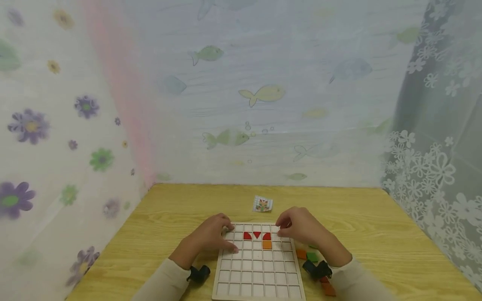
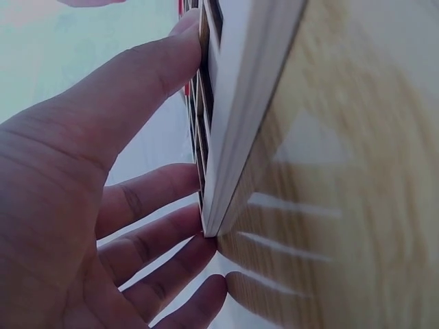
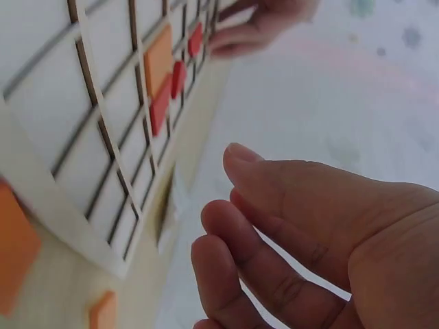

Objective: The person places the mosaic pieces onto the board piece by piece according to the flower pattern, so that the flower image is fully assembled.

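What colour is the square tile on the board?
The square tile is orange; it shows best in the head view.

Board (image 1: 260, 298) on table (image 1: 357, 225), right in front of me. My L hand (image 1: 212, 234) rests at its L edge nr the far corner; my R hand (image 1: 299, 228) hangs nr the far R corner. In the grid's 2nd row from the back, side by side: L pc (image 1: 247, 236), mid pc (image 1: 257, 235), R pc (image 1: 266, 237); 4th pc (image 1: 267, 245) sits one cell nearer me, directly before the R one. Card (image 1: 262, 204) on table, behind board. Loose tiles (image 1: 312, 256) on table, R of board, nr my R wrist. Back curtain (image 1: 263, 163) behind table.
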A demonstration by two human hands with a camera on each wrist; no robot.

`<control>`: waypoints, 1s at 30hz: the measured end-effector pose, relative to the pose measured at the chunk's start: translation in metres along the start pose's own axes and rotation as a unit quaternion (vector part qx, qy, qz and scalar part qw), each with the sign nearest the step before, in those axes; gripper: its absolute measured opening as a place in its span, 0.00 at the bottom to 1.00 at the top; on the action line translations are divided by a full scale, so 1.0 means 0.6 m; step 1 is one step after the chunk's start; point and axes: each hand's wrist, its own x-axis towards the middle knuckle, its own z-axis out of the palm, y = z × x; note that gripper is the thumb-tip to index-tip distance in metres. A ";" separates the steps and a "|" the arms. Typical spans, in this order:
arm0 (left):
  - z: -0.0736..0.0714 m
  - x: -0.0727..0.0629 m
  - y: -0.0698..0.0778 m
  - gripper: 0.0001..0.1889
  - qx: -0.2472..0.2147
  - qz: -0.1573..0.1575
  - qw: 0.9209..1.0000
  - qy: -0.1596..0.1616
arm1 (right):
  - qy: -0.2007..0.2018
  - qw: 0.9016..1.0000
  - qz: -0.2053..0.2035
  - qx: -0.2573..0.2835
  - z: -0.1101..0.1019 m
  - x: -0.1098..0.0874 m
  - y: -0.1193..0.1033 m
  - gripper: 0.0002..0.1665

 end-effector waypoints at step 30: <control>0.003 0.004 -0.005 0.37 0.016 0.002 1.000 0.000 | 0.045 0.989 0.141 -0.004 -0.039 0.001 0.096 0.18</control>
